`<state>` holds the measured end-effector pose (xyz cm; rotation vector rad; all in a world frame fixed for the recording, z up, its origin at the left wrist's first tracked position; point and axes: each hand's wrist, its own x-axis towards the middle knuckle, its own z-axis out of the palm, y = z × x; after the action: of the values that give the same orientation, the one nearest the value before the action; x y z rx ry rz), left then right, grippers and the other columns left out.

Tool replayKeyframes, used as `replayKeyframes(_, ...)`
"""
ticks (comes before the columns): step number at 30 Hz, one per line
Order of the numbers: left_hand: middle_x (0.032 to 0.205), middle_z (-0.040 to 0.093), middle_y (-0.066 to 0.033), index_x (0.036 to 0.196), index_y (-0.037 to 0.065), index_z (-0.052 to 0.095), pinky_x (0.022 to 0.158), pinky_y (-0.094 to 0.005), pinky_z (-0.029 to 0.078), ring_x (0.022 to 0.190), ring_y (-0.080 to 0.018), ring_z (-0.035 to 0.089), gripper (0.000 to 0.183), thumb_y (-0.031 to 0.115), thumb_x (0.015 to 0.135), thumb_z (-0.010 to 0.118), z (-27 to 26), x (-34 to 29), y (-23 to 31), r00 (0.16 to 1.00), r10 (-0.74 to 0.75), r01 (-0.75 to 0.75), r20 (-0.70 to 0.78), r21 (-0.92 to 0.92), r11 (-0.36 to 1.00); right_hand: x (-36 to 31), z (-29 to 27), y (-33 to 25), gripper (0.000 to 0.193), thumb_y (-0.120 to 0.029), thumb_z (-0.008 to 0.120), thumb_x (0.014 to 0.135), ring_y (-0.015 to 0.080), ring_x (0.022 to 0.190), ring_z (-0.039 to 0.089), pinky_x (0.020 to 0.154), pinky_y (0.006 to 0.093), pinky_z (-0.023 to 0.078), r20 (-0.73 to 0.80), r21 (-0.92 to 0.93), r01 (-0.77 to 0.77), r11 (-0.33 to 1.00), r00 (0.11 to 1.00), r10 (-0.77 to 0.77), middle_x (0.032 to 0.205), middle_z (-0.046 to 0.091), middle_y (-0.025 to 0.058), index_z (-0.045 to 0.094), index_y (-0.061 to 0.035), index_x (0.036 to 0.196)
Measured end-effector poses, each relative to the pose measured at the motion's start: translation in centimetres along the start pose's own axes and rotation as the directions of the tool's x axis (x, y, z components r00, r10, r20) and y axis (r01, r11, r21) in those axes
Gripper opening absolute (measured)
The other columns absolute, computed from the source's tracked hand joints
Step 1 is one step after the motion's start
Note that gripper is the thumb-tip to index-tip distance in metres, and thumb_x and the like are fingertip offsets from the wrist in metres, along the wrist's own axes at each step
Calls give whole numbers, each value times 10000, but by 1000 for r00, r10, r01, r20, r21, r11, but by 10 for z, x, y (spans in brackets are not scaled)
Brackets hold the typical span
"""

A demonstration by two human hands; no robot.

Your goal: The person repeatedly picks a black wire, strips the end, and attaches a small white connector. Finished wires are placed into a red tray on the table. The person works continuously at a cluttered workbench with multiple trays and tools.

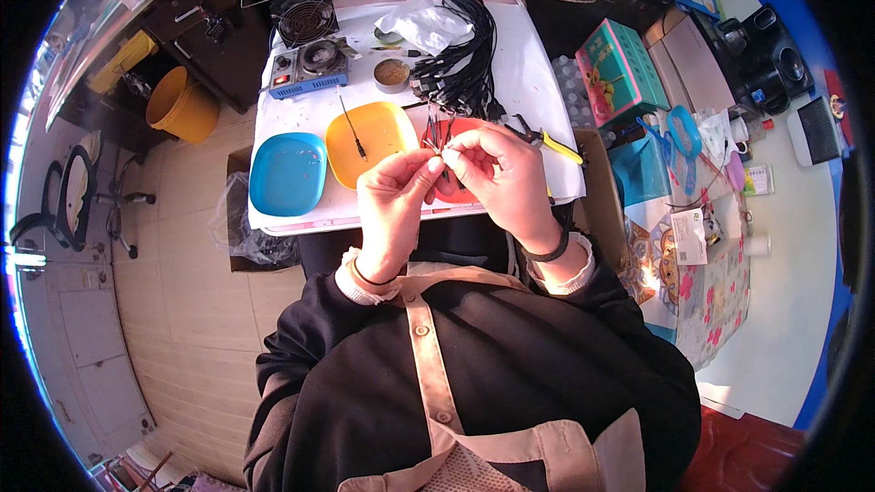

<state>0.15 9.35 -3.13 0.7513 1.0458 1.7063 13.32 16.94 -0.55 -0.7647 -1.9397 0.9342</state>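
Observation:
Over the near edge of the white work table, my left hand (pixel 392 189) and my right hand (pixel 507 180) meet fingertip to fingertip. Both are closed in a pinch on thin wire (pixel 432 140); its exact ends are too small to make out. Partly hidden behind my hands lies a red tray (pixel 467 128) with dark thin pieces in it. To the left sits a yellow tray (pixel 374 124) with one black cable (pixel 359 142) lying across it. Beyond my fingers a thick bundle of black cables (pixel 474 46) spreads over the table, its ends toward me.
Left of the yellow tray is a blue tray (pixel 287 175) with small scraps. Farther back stand a small blue heating device (pixel 310 73), a round tin (pixel 391 76) and a white cloth (pixel 425 25). Yellow-handled cutters (pixel 558 148) lie right. A carton (pixel 623 71) stands beyond the table's right edge.

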Motion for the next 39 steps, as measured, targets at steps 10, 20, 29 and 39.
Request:
replayKeyframes(10,809,690,-63,986,-21,679,604,-184,450,656,-70,567,108,42,922,619,-2,1,2,993,-112,119,40,-241,963,-6,6,12,130,-108,619,937,79,743,608,715,213,498,252,724,-397,564,914,319,847,657,34,636,6,996)
replayKeyframes(20,840,693,-69,959,-18,682,587,-193,422,635,-66,530,133,78,949,590,-8,2,14,937,-238,293,256,-204,934,5,-11,20,167,-108,605,944,105,743,598,700,222,501,519,725,-546,420,834,187,898,628,48,592,26,1042)
replayKeyframes(29,760,668,-66,997,-49,651,531,-189,430,589,-67,545,111,-2,934,573,-20,8,1,971,-157,115,180,224,968,-4,8,50,147,-144,571,960,111,755,605,649,218,480,766,634,-757,-159,586,263,879,621,15,603,-36,1053)
replayKeyframes(39,779,577,-16,1042,-13,548,579,-165,391,670,-36,490,95,24,990,477,-30,23,-8,968,-206,193,145,102,976,117,-41,234,321,-316,704,782,367,746,672,698,424,533,-140,-497,-403,768,911,387,748,676,204,695,4,753)
